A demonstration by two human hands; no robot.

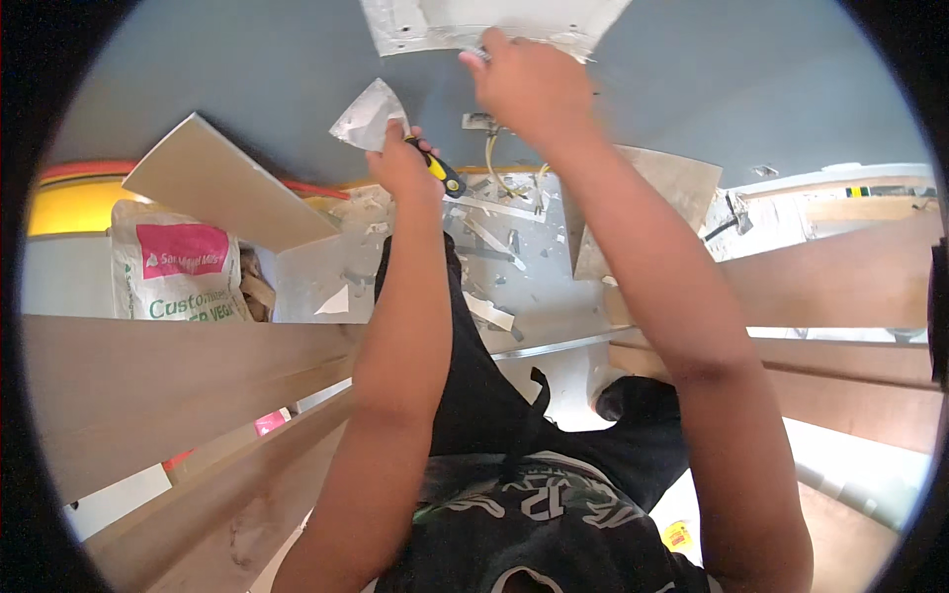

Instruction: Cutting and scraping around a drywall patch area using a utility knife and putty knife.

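My left hand (403,163) is closed around the black-and-yellow handle of a putty knife (371,117). Its wide blade points up and to the left, smeared whitish. My right hand (539,94) reaches up to the lower edge of a white patch (494,25) on the grey wall. The fingers of that hand are curled, and a small silvery ribbed bit shows beside the thumb; what it belongs to is hidden. Below the right hand, pale yellow wires (491,163) come out near a small fitting (478,122) on the wall.
Scraps and debris litter the pale surface (371,262) below the wall. A beige board (227,183) leans at the left by a printed sack (178,267); another board (662,198) leans at the right. Wooden planks (178,395) flank me on both sides. A hammer-like tool (732,215) lies far right.
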